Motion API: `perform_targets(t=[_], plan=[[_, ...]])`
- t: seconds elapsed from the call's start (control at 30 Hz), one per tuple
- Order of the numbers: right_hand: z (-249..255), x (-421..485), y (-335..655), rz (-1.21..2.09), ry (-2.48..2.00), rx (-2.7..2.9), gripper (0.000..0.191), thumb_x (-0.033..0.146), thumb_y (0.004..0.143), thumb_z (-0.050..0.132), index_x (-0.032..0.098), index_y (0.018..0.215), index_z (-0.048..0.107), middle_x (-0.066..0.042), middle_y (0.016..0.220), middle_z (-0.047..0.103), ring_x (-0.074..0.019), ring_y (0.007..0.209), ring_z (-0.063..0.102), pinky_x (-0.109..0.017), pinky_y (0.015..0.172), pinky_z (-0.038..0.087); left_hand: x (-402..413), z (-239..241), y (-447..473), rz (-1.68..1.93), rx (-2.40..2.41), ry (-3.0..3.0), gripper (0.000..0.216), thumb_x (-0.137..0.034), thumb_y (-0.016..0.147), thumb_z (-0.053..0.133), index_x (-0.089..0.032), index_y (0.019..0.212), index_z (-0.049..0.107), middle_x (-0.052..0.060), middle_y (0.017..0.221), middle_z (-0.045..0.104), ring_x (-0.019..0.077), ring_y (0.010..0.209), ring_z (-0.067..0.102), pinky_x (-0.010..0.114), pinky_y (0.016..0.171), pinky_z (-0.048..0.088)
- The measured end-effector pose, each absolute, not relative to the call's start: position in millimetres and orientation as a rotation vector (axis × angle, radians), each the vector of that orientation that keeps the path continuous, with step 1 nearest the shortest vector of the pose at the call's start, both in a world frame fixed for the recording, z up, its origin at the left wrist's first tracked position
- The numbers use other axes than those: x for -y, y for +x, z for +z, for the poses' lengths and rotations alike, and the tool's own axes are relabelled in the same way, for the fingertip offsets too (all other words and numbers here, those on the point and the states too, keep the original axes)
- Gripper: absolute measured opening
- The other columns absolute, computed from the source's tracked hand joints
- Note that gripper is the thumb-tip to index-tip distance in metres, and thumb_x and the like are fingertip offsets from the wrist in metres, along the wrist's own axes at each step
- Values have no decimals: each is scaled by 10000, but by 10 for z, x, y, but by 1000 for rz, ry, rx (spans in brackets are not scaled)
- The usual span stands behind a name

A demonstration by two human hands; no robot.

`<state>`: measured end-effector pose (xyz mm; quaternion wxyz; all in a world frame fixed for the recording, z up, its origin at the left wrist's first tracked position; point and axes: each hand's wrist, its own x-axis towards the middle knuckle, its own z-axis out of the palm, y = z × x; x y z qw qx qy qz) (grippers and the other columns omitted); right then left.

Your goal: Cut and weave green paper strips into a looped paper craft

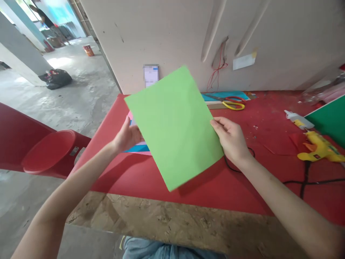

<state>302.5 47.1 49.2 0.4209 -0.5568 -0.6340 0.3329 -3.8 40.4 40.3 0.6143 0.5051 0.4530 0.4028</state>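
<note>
A plain light-green sheet of paper (pixel 175 129) is held up at a tilt above the red tabletop. My right hand (pixel 230 138) pinches its right edge between thumb and fingers. At the sheet's left edge is my left hand (pixel 128 136), its thumb raised and apart; the other fingertips go out of sight behind the paper. Whether they touch it I cannot tell. Under and behind the left hand lie pink and blue sheets (pixel 138 148), mostly covered by the green one. Scissors (pixel 233 103) with red and yellow handles lie beyond the right hand.
A yellow glue gun (pixel 320 147) with a black cord, a white bottle (pixel 299 119) and a green board (pixel 330 118) are on the right. A phone (pixel 151 75) leans against the back panel. A red bucket (pixel 50 153) stands left. Someone (pixel 47 19) is in the far background.
</note>
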Motion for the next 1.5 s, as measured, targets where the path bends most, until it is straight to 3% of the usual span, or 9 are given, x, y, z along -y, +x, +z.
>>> perform_targets(t=[0.13,0.3,0.43,0.57,0.7,0.83,1.03,1.23,1.5], plan=[[282,-510,3021,835,-1431,1511,258,429,848,409,217,937,524,-68,884,613,-202,831,597,-313,689,476,-108,386,362,865,-984,1198,506,-556,725,578,-158,1037,587,92,958,685,221,948,638,329,800,510],[294,-404,2939,639,-1421,1613,425,238,780,483,193,1198,419,-140,1191,483,-227,1069,516,-394,909,432,-46,578,581,1027,-911,1090,244,-368,756,625,-144,852,636,-1,644,632,111,628,622,232,616,531],[589,-116,2772,566,-1214,1943,370,316,855,419,220,1212,439,-122,1264,472,-241,1223,419,-444,1014,363,-103,687,748,1149,-923,1047,242,-350,678,717,-136,623,617,-28,530,562,53,462,517,158,455,459],[876,52,2575,926,-1247,1959,713,499,745,566,242,1343,274,-120,1384,386,-308,1250,395,-513,962,415,-134,762,930,1251,-966,1209,277,-404,648,734,-149,590,641,-14,542,567,70,487,515,182,465,461],[988,38,2487,800,-1200,1895,949,358,625,688,270,1396,143,-92,1469,248,-324,1316,304,-529,959,428,-89,915,1050,1499,-951,1612,342,-411,694,695,-158,490,587,-47,446,401,41,420,340,172,387,331],[1042,-19,2698,760,-1019,1792,761,226,656,653,247,1341,322,-73,1426,355,-258,1288,377,-436,1023,394,-14,1054,1002,1739,-937,2019,432,-313,781,627,-141,417,470,-54,441,249,38,434,199,187,361,172],[1048,-402,3250,844,-1222,1312,250,215,655,688,183,902,676,-59,963,701,-221,908,633,-414,863,479,-11,1070,746,1663,-956,2358,218,-195,784,631,-159,569,618,-65,445,379,30,417,257,185,370,200],[901,-686,3621,859,-1247,1183,221,267,590,746,184,791,703,-70,959,708,-193,837,635,-382,824,472,-213,930,250,1727,-1061,1795,122,-358,734,695,-237,742,704,-43,628,646,78,535,539,203,477,416],[656,-599,3916,1145,-1118,1090,290,313,429,792,241,685,676,-33,693,709,-216,622,651,-378,630,512,-418,719,-189,1635,-942,1277,270,-432,636,757,-233,762,626,-68,650,677,169,740,646,317,670,528]])
